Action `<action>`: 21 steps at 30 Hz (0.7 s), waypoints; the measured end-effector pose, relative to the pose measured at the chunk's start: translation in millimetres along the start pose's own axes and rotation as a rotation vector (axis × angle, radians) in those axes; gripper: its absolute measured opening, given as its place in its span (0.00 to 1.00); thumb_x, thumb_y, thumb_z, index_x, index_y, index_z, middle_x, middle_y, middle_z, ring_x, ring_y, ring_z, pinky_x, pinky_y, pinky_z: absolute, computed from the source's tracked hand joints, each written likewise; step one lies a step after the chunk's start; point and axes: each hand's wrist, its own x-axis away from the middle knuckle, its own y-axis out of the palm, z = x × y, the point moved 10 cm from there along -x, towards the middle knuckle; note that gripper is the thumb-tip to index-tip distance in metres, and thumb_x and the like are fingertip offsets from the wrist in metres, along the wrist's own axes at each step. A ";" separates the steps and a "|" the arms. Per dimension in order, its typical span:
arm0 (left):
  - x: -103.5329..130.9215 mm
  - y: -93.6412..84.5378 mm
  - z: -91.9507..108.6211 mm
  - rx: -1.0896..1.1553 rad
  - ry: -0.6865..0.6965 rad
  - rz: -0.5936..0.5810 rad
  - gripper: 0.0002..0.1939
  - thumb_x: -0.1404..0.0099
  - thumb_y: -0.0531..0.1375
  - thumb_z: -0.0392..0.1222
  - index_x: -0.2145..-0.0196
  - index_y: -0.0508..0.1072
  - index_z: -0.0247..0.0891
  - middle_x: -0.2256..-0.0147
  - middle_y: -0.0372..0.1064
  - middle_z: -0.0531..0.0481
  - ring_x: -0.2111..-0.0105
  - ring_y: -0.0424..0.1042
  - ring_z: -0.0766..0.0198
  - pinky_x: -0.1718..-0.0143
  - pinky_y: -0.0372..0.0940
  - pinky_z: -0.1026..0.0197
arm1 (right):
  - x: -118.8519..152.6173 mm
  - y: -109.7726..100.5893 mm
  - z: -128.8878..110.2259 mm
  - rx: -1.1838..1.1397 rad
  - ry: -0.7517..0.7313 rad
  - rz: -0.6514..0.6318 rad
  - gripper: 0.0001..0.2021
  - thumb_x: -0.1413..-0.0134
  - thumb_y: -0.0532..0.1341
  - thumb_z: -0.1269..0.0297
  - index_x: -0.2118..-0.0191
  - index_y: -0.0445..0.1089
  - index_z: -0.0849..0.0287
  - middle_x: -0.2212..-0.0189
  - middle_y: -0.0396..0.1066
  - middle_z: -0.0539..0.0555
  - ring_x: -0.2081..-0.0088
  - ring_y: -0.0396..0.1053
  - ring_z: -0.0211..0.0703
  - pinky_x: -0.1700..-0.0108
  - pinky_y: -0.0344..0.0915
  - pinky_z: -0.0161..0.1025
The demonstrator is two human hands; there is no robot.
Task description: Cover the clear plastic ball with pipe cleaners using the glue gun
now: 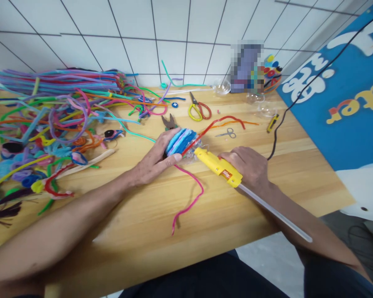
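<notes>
Gripping a yellow glue gun (218,166), the right hand (248,165) aims its nozzle at the partly wrapped pipe-cleaner ball (180,142) clasped by the left hand (152,163) mid-table (224,215); pink and red ends remain loose.

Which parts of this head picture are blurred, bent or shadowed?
In the head view, a pixelated block hides something at the wall; wall tile lines fan outward, a wide-angle distortion; the light is soft and even, with faint shadows under the left hand and the glue gun.
</notes>
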 end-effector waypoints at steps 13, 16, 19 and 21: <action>-1.4 -0.7 0.3 -0.008 -0.017 0.008 0.38 0.20 0.58 0.58 0.20 0.51 0.49 0.23 0.53 0.39 0.24 0.57 0.42 0.21 0.54 0.36 | 4.1 6.5 18.9 0.045 0.045 0.002 0.13 0.23 0.55 0.64 0.58 0.76 0.54 0.73 0.74 0.52 0.70 0.69 0.43 0.65 0.62 0.43; -0.7 0.0 0.5 0.003 -0.012 0.003 0.38 0.19 0.59 0.57 0.20 0.51 0.49 0.23 0.53 0.39 0.24 0.57 0.43 0.21 0.55 0.37 | 3.1 2.7 13.6 0.024 0.006 0.041 0.11 0.24 0.56 0.66 0.59 0.75 0.56 0.73 0.73 0.51 0.71 0.69 0.43 0.66 0.63 0.42; -0.6 0.6 1.7 0.020 -0.005 -0.002 0.38 0.19 0.59 0.56 0.20 0.51 0.49 0.23 0.53 0.39 0.24 0.58 0.43 0.21 0.55 0.37 | 3.4 3.0 11.1 -0.004 -0.007 0.031 0.10 0.25 0.57 0.65 0.58 0.75 0.56 0.74 0.73 0.51 0.71 0.70 0.42 0.65 0.63 0.42; -0.9 0.5 2.6 0.024 0.002 0.001 0.38 0.20 0.59 0.56 0.20 0.51 0.50 0.23 0.52 0.39 0.24 0.57 0.43 0.21 0.54 0.37 | 3.7 4.5 11.3 -0.013 -0.001 0.009 0.10 0.24 0.57 0.63 0.57 0.76 0.56 0.74 0.73 0.51 0.71 0.70 0.42 0.65 0.62 0.41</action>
